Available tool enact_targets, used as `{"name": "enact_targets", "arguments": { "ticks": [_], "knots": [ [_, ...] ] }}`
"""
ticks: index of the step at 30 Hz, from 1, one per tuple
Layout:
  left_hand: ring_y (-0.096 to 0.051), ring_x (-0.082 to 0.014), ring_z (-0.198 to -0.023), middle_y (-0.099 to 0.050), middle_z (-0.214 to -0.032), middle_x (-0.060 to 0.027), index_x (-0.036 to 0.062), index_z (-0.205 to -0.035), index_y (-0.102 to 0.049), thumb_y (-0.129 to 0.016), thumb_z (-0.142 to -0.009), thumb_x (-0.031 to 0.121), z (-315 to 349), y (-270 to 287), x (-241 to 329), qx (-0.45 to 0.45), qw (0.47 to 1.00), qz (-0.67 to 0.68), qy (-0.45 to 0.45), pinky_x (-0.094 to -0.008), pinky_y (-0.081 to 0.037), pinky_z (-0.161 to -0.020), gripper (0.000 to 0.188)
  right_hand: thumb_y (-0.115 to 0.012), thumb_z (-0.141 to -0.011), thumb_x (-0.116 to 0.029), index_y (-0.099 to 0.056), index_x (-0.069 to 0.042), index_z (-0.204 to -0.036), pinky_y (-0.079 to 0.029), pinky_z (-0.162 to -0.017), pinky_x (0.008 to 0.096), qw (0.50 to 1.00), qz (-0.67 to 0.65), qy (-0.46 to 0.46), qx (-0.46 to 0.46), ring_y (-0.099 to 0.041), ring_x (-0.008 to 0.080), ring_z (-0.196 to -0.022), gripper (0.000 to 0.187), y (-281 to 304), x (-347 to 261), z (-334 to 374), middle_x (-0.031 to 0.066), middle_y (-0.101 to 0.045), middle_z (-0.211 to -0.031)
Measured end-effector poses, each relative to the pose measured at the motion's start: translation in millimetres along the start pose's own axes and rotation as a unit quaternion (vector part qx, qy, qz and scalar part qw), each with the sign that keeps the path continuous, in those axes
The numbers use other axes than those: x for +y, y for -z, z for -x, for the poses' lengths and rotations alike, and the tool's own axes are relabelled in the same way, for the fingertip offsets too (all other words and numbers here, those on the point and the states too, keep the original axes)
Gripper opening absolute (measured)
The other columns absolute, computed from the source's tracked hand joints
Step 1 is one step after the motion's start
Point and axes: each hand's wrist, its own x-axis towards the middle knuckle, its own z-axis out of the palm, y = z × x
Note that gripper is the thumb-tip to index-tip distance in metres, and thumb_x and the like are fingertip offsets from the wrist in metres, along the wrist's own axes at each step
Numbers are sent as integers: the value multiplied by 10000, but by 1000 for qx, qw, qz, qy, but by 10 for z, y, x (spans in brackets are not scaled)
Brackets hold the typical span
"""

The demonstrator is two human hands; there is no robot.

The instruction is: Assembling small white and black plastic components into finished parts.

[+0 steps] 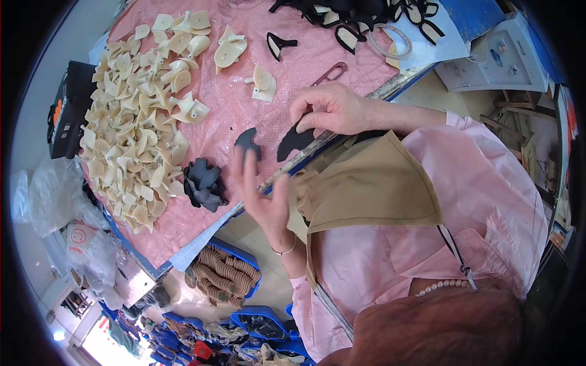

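While the right hand (336, 108) pinches a black crescent-shaped piece (292, 146) between thumb and fingers at the near edge of the table (241, 107), the left hand (267, 204) is empty, its fingers spread and blurred over a second dark piece (248, 135) on the table, though I cannot tell whether they touch it. Toward the table's left lie a bunch of black pieces (204, 183) and a big heap of cream plastic parts (137, 131), and at its far right, some black-trimmed parts (348, 38).

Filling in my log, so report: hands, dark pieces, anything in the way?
Right hand pinches black curved piece. Left hand open, fingers partly hiding second dark piece; contact unclear. Cream parts heaped farther left.
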Motion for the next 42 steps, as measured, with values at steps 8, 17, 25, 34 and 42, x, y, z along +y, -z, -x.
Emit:
{"name": "enact_targets", "arguments": {
  "ticks": [8, 17, 25, 34, 42],
  "knots": [
    [-589, -159, -917, -640, -1002, -96, -68, -1038, -602, -546, -873, 35, 88, -434, -59, 95, 839, 508, 173, -278, -443, -857, 203, -617, -773, 4, -556, -23, -986, -457, -763, 306, 987, 152, 45, -18, -567, 168, -896, 223, 40, -83, -302, 54, -596, -966],
    [-603, -234, -934, -632, -1011, -166, -74, -1004, -581, -512, -841, -12, 198, -416, -229, -11, 905, 388, 175, -352, -458, -881, 187, -638, -695, -31, -579, -32, -988, -383, -971, 386, 845, 478, 236, -41, -457, 284, -1176, 298, 365, 226, -791, 101, -576, -1136],
    [-613, -247, -920, -635, -1002, -178, -94, -999, -584, -482, -858, -1, 195, -414, -263, 21, 884, 426, 191, -359, -463, -874, 198, -656, -672, -43, -566, -9, -880, -356, -1000, 409, 853, 459, 222, -114, -433, 303, -1207, 229, 414, 150, -796, 118, -567, -1140],
    [-607, -223, -912, -638, -986, -163, -99, -983, -588, -479, -861, -1, 227, -423, -252, 16, 888, 409, 209, -335, -462, -860, 191, -628, -700, -69, -561, -2, -897, -366, -987, 393, 777, 521, 317, -158, -477, 306, -1152, 219, 534, 108, -878, 134, -563, -1146],
    [-597, -204, -900, -644, -980, -151, -97, -972, -605, -493, -855, 25, 211, -407, -245, 4, 898, 378, 224, -312, -440, -855, 203, -661, -685, -95, -569, -8, -959, -435, -837, 350, 836, 471, 231, -159, -535, 265, -972, 302, 546, 150, -838, 104, -577, -994]
  ]
}}
